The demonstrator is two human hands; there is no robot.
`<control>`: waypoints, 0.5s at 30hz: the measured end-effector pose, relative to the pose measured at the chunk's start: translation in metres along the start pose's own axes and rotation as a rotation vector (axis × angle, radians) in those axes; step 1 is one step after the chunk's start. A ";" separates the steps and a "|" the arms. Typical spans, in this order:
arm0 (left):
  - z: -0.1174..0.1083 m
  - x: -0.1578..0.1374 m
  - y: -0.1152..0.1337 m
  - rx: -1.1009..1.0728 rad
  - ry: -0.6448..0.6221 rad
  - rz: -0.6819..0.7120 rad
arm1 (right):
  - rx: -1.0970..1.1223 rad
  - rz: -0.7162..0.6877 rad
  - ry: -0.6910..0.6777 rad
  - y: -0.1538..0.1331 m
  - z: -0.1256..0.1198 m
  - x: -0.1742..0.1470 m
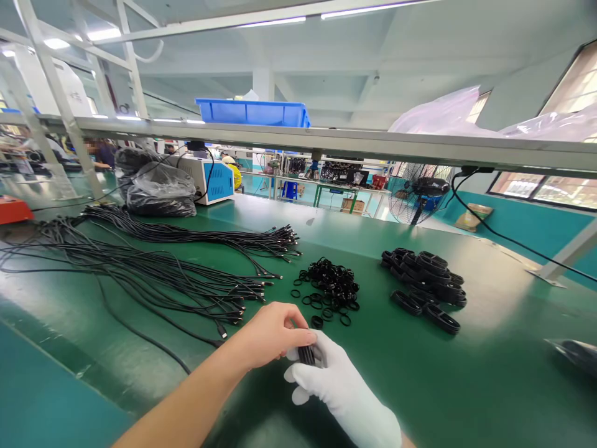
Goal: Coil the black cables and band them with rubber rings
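Between my two hands is a small coiled black cable (306, 355), mostly covered by fingers. My bare left hand (265, 333) pinches it from above, thumb and fingers closed. Round its right side curls my right hand (336, 376), which wears a white glove. Just beyond the hands lies a heap of small black rings (332, 283), with several loose rings around its near edge. To the left, long black cables (186, 269) are spread in bundles, their metal plugs toward the middle. Coiled black cables (426, 280) are piled on the right.
All this lies on a green-topped table (364, 367). At the back left are bagged goods (161, 186) and a blue-and-white machine (214, 180). A shelf (345, 142) crosses overhead, carrying a blue bin (254, 113). A fan (417, 196) stands beyond the table; a dark bagged item (578, 356) lies far right.
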State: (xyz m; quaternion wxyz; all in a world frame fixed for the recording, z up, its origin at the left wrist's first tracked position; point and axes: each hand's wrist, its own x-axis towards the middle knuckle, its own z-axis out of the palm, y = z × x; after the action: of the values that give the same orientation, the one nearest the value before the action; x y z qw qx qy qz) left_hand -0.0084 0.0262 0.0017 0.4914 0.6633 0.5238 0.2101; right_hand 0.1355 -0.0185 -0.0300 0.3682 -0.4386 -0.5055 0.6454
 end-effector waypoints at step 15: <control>0.027 -0.028 -0.013 -0.444 0.078 0.013 | 0.273 -0.059 -0.202 0.009 -0.004 0.003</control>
State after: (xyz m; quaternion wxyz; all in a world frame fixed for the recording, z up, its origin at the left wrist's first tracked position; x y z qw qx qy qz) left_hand -0.0033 -0.0112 -0.0146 0.6035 0.5337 0.4789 0.3488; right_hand 0.1382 -0.0168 -0.0399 0.3906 -0.3024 -0.4603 0.7376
